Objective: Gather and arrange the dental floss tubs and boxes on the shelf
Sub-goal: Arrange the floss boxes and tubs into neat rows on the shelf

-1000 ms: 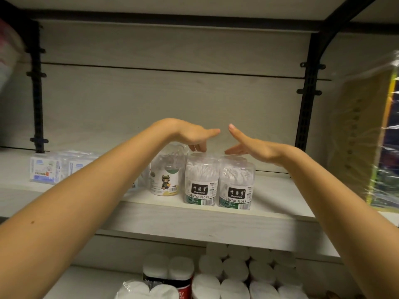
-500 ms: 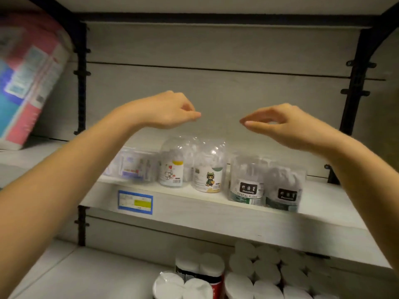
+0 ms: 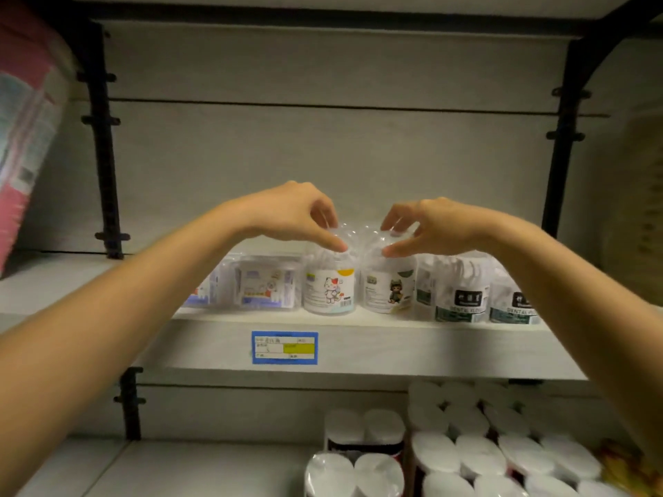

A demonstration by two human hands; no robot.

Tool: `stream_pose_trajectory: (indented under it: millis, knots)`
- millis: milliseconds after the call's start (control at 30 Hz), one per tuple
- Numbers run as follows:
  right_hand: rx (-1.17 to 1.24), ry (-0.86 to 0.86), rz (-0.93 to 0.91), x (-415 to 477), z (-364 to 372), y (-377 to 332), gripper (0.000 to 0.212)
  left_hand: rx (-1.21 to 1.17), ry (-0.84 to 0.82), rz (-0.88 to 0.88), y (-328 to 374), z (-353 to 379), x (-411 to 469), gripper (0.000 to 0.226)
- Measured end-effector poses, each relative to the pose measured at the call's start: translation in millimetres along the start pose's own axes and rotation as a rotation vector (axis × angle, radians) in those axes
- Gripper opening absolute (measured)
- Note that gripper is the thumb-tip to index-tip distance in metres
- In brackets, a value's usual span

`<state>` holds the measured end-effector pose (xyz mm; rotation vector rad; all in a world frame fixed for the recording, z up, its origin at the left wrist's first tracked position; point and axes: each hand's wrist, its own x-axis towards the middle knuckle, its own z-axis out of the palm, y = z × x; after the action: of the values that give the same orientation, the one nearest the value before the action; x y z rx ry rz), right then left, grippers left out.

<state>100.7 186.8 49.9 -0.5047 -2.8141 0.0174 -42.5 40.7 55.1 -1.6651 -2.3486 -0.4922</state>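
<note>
Glossy clear plastic tubs [image 3: 329, 281] (paper labels), matt woodgrain shelf [image 3: 394, 347].

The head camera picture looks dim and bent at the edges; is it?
Head view: dim, even light; the black uprights bow outward from wide-angle distortion; the pink pack at the left edge is blurred; small glints show on the clear tub lids; the shelf tag text is unreadable.

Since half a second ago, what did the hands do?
Both hands came down from above the row: the left hand now pinches the cat-label tub's clear lid, the right hand the neighbouring tub's. The tubs and boxes stayed put on the shelf.
</note>
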Motion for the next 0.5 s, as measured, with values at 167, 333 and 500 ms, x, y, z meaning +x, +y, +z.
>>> stream_pose_trajectory:
  millis: [167, 333, 500]
  knots:
    - [-0.037, -0.021, 0.020, -5.7, -8.5, -6.3, 0.051, -0.011, 0.043, 0.033, 1.6, 1.0, -4.9, 0.049]
    - [-0.062, -0.045, 0.003, -15.9, -15.1, -9.3, 0.050, -0.010, 0.050, 0.064, 6.2, -2.0, -12.1, 0.052]
    - [-0.116, -0.072, -0.011, -20.6, -19.6, -13.0, 0.051, 0.005, 0.032, 0.051, 6.8, -2.1, -12.6, 0.052]
